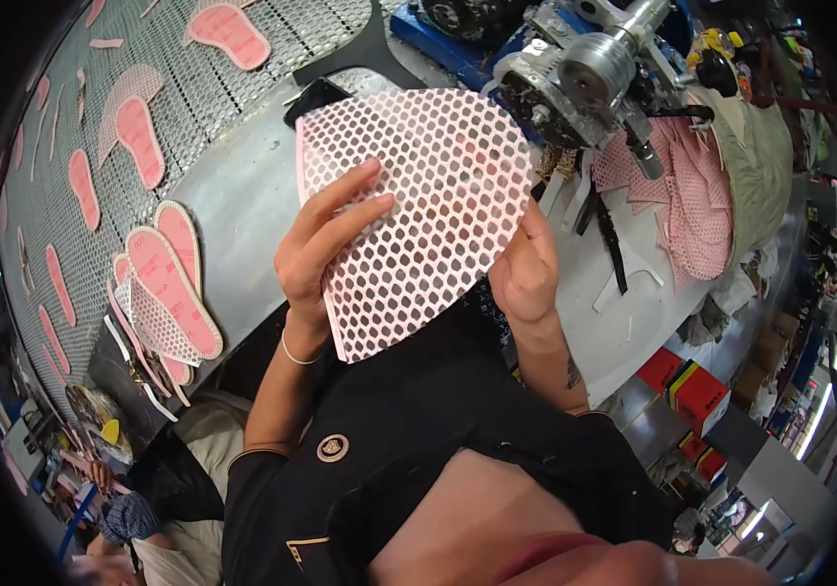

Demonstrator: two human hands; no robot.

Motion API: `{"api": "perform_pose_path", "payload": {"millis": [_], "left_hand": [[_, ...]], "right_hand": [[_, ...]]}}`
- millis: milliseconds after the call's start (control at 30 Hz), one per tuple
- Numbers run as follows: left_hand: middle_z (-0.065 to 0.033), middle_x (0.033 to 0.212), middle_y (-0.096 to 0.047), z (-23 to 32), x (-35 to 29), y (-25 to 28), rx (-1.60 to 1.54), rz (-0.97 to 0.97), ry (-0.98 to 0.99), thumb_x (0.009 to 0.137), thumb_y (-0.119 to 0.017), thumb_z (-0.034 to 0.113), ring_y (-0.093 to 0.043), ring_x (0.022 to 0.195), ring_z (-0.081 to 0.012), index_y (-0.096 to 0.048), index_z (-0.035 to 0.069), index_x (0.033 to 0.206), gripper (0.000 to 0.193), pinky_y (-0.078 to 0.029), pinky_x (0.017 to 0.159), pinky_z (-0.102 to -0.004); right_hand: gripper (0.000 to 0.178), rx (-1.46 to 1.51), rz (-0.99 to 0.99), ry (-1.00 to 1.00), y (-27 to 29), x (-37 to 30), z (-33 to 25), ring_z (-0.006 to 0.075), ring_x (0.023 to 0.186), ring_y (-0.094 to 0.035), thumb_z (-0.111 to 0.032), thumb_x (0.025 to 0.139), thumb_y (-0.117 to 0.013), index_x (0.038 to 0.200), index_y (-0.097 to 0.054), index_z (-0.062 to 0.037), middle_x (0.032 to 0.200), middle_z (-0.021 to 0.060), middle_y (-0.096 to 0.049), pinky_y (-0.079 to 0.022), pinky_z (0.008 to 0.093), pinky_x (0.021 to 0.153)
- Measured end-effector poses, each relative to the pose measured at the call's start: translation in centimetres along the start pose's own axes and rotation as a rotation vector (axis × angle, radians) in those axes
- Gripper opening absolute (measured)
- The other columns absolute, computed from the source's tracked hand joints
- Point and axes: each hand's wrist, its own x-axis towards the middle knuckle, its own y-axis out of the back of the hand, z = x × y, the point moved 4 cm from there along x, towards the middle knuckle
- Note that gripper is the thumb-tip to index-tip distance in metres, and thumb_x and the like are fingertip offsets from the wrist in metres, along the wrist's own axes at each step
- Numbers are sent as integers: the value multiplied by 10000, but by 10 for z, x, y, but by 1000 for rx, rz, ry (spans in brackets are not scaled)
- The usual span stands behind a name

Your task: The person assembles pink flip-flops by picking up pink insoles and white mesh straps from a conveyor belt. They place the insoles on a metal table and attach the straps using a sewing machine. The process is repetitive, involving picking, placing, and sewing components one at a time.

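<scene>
A pale pink mesh upper piece [418, 186], full of round holes, is held up in front of me. One edge is straight and bound; the opposite side curves. My left hand [316, 249] grips it near the straight edge, two fingers stretched over the front and the thumb hidden behind. At the curved right edge, my right hand [528, 269] holds it with most of its fingers hidden behind the mesh. Just beyond the piece stands a sewing machine [599, 78] with a round metal wheel. A black object [316, 101] shows past the piece's upper left corner.
Pink mesh pieces [677, 195] are stacked right of the machine beside a green cloth [760, 166]. Pink insoles [160, 278] lie in a pile at the left; several more spread over a metal mesh conveyor [199, 107]. Red boxes [697, 396] stand lower right. Another person [169, 527] sits lower left.
</scene>
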Motion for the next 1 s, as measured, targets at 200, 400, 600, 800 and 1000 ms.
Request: {"api": "perform_pose_path", "payload": {"millis": [200, 400, 600, 800, 1000], "left_hand": [[-208, 1226, -600, 6, -4, 0, 213, -15, 63, 771, -686, 65, -642, 1052, -318, -574, 13, 1248, 493, -538, 812, -329], [-166, 1326, -521, 19, 1, 4, 373, -214, 305, 781, -633, 66, -661, 797, -319, -407, 97, 1401, 661, -534, 611, -351], [-122, 1209, -614, 15, 5, 43, 175, -220, 377, 806, -632, 75, -610, 567, -181, -513, 125, 1329, 538, -484, 535, -301], [-48, 918, -707, -121, 29, 225, 823, 398, 299, 852, -589, 189, -678, 687, -184, -651, 135, 1099, 260, -512, 608, -324], [-222, 1256, -545, -278, 16, 398, 1519, 434, 906, 832, -607, 417, -522, 1158, -399, -433, 21, 1320, 652, -438, 925, -504]], "right_hand": [[525, -340, -173, 75, -14, 18, 36, 191, 1128, -540, -119, 866, -647, 1339, -444, -15, 1234, 96, -571, -419, 308, 971], [474, 247, -17, -325, -39, 29, 99, 182, 1190, -496, -229, 944, -547, 1350, -414, -24, 1302, 90, -504, -420, 322, 1003], [558, 726, -135, -373, -44, 62, 120, 310, 1249, -468, -411, 981, -331, 1378, -401, -25, 1376, 155, -467, -355, 453, 1081], [650, 854, -100, -491, -58, 60, 101, 350, 1287, -422, -524, 953, -347, 1388, -416, -45, 1417, 158, -434, -287, 532, 1100], [604, 1019, -175, -604, -67, 20, 94, 365, 1326, -381, -468, 970, -355, 1397, -412, -45, 1445, 167, -408, -267, 561, 1106]]}}
